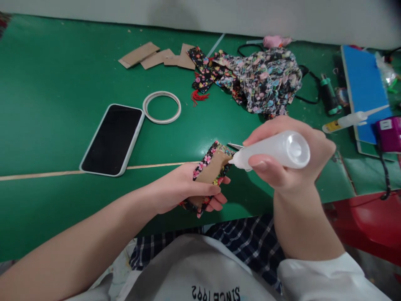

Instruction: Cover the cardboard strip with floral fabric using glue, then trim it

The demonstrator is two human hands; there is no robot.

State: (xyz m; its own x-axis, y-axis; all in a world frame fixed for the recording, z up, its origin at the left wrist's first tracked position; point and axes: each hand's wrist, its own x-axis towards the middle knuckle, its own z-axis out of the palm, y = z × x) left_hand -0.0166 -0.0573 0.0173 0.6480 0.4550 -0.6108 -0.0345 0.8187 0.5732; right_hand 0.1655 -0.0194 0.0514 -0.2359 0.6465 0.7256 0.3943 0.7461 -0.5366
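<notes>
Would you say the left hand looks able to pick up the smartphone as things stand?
Probably not right now: the left hand is occupied holding the floral-fabric-edged cardboard piece. The smartphone itself looks within reach, with nothing lying on top of it.

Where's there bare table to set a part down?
Widest: green tabletop left of the phone, running up toward the cardboard pieces. Smaller: between the tape ring and left hand. Crowded: right side, with floral cloth, green-handled tool, blue board and purple object.
</notes>
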